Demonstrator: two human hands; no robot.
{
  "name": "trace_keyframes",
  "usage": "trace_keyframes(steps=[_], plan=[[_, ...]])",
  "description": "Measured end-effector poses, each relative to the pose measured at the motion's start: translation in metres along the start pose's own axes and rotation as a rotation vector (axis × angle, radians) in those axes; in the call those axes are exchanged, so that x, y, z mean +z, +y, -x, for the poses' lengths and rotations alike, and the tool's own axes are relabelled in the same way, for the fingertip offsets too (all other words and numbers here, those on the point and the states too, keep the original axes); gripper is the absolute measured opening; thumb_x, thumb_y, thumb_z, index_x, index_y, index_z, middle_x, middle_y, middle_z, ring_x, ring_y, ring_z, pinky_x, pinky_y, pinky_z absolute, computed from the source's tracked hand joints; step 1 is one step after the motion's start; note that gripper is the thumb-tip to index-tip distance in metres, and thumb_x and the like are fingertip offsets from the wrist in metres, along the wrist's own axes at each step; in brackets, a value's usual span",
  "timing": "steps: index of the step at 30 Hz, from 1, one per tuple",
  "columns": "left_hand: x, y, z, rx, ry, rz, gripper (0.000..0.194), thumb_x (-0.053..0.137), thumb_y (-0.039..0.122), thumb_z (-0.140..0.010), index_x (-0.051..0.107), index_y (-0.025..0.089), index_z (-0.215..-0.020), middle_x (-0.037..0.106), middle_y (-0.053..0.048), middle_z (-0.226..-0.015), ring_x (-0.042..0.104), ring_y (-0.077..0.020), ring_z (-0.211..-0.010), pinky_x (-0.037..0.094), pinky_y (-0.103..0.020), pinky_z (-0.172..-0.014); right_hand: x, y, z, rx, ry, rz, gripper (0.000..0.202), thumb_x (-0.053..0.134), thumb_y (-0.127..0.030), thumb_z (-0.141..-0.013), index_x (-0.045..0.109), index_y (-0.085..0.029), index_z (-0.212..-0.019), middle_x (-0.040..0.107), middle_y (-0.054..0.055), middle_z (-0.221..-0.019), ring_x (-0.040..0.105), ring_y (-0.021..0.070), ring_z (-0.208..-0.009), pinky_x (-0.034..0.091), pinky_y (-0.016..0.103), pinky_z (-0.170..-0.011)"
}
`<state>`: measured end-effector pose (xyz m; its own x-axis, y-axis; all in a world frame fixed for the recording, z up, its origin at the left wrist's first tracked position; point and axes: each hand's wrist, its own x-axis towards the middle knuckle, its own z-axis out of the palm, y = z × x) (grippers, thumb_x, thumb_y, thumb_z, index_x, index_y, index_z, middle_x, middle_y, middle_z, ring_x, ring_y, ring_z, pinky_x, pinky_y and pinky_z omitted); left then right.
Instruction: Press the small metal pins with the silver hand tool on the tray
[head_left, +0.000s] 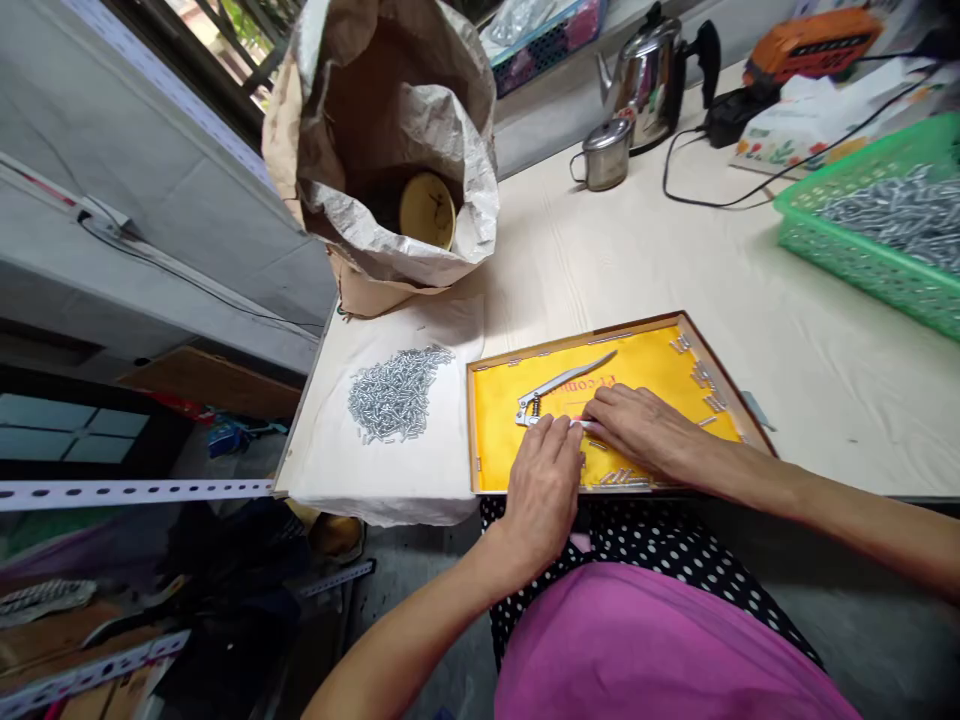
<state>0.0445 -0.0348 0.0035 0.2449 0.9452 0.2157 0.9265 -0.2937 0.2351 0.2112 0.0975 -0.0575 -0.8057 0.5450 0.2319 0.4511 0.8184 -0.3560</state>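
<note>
A shallow tray with a yellow lining (499, 430) lies at the table's front edge. In it rests a silver spring-loaded hand tool (568, 376), its upper lever raised and its lower arm running under my fingers. My left hand (546, 470) reaches over the tray's front rim, fingers closed at that lower arm. My right hand (637, 425) meets it from the right, fingertips pinched close to the left ones. Whatever small piece they hold is hidden. Short metal tubes (619, 477) lie along the front of the tray, and more (709, 385) line its right side.
Left of the tray, a heap of small metal tubes (397, 395) sits on white cloth (330, 470). Behind it stands an open paper sack (472, 220). A green basket (847, 255) of metal pieces is at right. A kettle (649, 85), lidded cup (606, 160) and black cable (712, 205) are farther back.
</note>
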Motion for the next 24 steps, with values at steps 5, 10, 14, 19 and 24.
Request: trace_keyframes(steps=[5, 10, 14, 19, 24], plan=[[0.030, -0.013, -0.011, 0.003, -0.133, -0.098, 0.037, 0.052, 0.021, -0.100, 0.056, 0.008, -0.134, 0.061, -0.015, -0.140, 0.052, -0.0293, -0.135, 0.046, -0.043, -0.114, -0.015, 0.018, -0.024, 0.003, 0.015, 0.115, 0.023, 0.043, -0.018, -0.096, 0.065, -0.018, -0.102, 0.063, 0.011, -0.100, 0.057, 0.0232, -0.089, 0.041, 0.034, -0.076], [0.032, -0.008, -0.014, -0.037, -0.134, -0.070, 0.037, 0.051, 0.026, -0.101, 0.057, 0.009, -0.132, 0.063, -0.014, -0.136, 0.054, -0.0293, -0.131, 0.049, -0.042, -0.111, -0.010, 0.035, -0.050, -0.072, -0.053, 0.129, 0.025, 0.041, -0.012, -0.093, 0.063, -0.019, -0.100, 0.062, 0.010, -0.098, 0.056, 0.0224, -0.088, 0.040, 0.032, -0.072], [0.027, -0.006, -0.011, 0.006, -0.127, 0.029, 0.036, 0.050, 0.026, -0.101, 0.058, 0.010, -0.132, 0.063, -0.015, -0.135, 0.054, -0.0275, -0.130, 0.048, -0.042, -0.112, -0.010, 0.042, -0.067, -0.039, -0.075, 0.096, 0.025, 0.037, -0.021, -0.099, 0.060, -0.019, -0.088, 0.061, 0.010, -0.092, 0.056, 0.0221, -0.085, 0.038, 0.031, -0.066], [0.002, -0.064, -0.009, -0.165, 0.108, 0.076, 0.027, 0.053, 0.026, -0.101, 0.065, 0.017, -0.123, 0.066, -0.011, -0.121, 0.062, -0.0212, -0.111, 0.055, -0.037, -0.095, -0.017, 0.025, -0.047, 0.035, 0.000, 0.034, 0.033, 0.035, -0.034, -0.104, 0.062, -0.018, -0.096, 0.062, 0.011, -0.099, 0.058, 0.0218, -0.082, 0.041, 0.033, -0.067], [-0.037, -0.165, -0.022, -0.617, 0.092, -0.358, 0.026, 0.049, 0.019, -0.100, 0.073, 0.014, -0.104, 0.066, -0.014, -0.102, 0.054, -0.0281, -0.102, 0.048, -0.039, -0.082, -0.005, -0.004, -0.006, -0.107, 0.009, -0.062, 0.030, 0.045, -0.041, -0.102, 0.065, -0.021, -0.096, 0.066, 0.008, -0.094, 0.061, 0.0233, -0.085, 0.044, 0.037, -0.075]])
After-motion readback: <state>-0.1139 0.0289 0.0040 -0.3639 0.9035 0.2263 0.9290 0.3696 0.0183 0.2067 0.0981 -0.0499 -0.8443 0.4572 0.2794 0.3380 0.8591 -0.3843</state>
